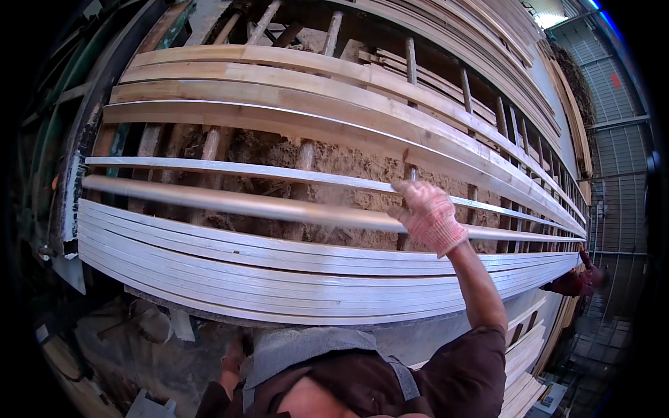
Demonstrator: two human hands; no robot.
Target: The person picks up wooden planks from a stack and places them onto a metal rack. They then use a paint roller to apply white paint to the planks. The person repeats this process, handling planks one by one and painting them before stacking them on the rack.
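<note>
Above the rollers (214,145), blurred board (279,207) runs lengthwise approx. L–R, passing under nearer R gloved hand (433,217), fingers bent, hold unclear; L hand (233,355) low nr apron (306,341), finger state can't tell.

My right hand (430,214) wears a knitted work glove (435,223), white flecked all over with pinkish red, covering my fingers (417,189) and closing at the wrist in a snug, paler cuff (453,241). Above it my forearm (474,282) is bare up to the right sleeve (468,362), dark maroon-brown, loose and creased, ending near the elbow. The same dark cloth makes up my shirt (348,370), which leaves a bare patch below the neck. Over it I wear a grey apron (306,345) with a rumpled upper edge and a flat grey strap (404,376). My left sleeve (213,401) is dark too; my left hand (234,354) is too shadowed to make out its covering.
</note>
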